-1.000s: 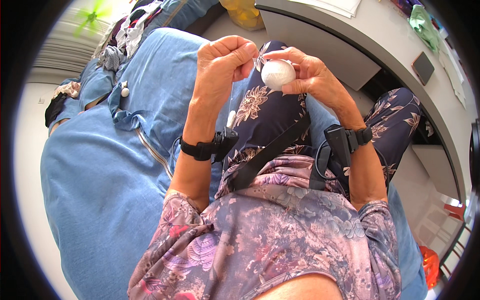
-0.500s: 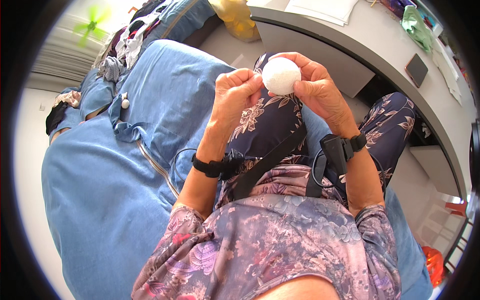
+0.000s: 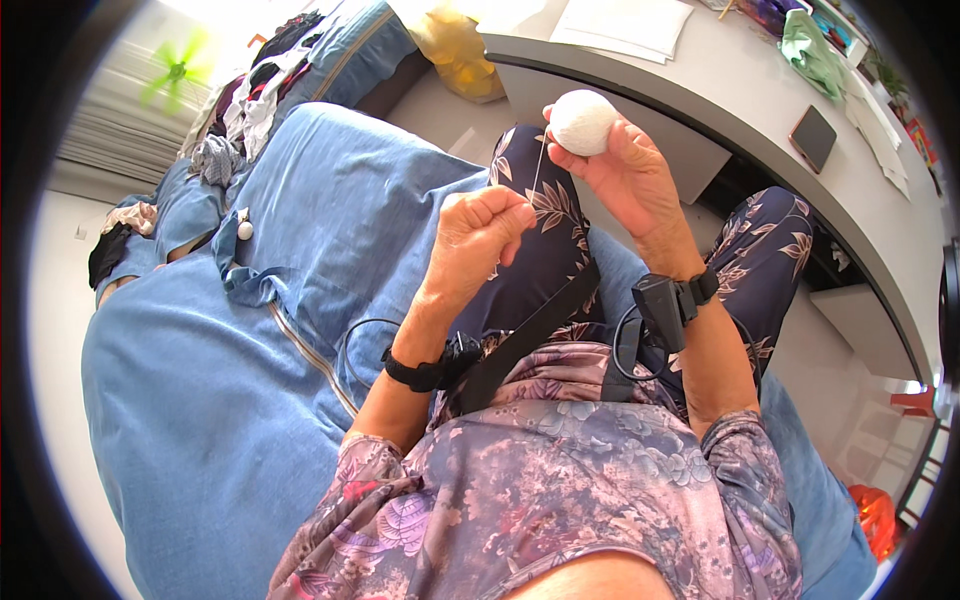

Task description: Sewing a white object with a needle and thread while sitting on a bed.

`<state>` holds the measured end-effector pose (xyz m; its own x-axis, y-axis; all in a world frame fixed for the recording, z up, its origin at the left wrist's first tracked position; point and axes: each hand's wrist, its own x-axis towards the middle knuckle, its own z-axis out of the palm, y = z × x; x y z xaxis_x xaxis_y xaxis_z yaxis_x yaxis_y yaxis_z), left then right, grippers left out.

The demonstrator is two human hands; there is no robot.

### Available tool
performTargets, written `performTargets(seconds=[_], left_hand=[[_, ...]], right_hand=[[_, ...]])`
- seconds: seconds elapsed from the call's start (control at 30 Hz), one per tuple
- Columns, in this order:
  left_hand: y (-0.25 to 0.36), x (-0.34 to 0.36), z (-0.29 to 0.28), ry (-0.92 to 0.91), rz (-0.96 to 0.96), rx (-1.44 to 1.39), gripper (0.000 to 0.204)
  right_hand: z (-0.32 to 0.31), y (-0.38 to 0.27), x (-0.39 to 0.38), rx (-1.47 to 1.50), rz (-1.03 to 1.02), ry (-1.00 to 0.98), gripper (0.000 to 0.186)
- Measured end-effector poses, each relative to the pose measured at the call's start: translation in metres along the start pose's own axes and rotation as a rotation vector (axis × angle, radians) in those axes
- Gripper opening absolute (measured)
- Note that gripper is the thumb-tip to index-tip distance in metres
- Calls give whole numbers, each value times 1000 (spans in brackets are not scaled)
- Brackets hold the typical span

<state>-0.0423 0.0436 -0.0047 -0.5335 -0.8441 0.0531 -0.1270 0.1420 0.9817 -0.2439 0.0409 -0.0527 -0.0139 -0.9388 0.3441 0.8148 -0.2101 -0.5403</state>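
A round white ball (image 3: 583,120) is held up in my right hand (image 3: 630,175), whose fingers and thumb wrap round its lower part and sides. A thin pale thread (image 3: 538,166) runs from near the ball down to my left hand (image 3: 473,228), which is closed in a pinch on it below and to the left of the ball. Both hands are over my dark floral trousers (image 3: 525,155). Black strap devices with cables (image 3: 668,310) sit on both wrists. My left thumb and curled fingers hide the end of the thread.
A blue-covered seat (image 3: 200,420) surrounds me, with piled clothes (image 3: 255,95) behind at upper left. A curved grey desk (image 3: 760,80) at right carries papers (image 3: 620,25), a phone (image 3: 813,138) and a green cloth (image 3: 805,48). A yellow bag (image 3: 460,55) stands beyond, an orange bag (image 3: 875,520) at lower right.
My left hand has moved down and away from the ball, drawing out a length of thread. My right hand has raised the ball upward and slightly rightward.
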Motion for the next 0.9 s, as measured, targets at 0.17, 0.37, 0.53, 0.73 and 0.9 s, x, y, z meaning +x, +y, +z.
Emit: performTargets(seconds=[0.17,0.37,0.53,0.73,0.9], left_hand=[[15,-3,5,-68,79,72,14],[38,9,-8,-11,53,-39,17],[27,36,-24,49,52,-146,20],[1,45,-27,76,9,-85,17],[-11,39,-20,105,-25,-163,16]], right_hand=[[4,3,-1,-188,39,88,57],[20,5,-6,-618,128,77,50],[14,5,-7,-846,101,-148,56],[31,-6,-12,-590,274,-239,61],[25,-5,-11,-504,251,-274,63]])
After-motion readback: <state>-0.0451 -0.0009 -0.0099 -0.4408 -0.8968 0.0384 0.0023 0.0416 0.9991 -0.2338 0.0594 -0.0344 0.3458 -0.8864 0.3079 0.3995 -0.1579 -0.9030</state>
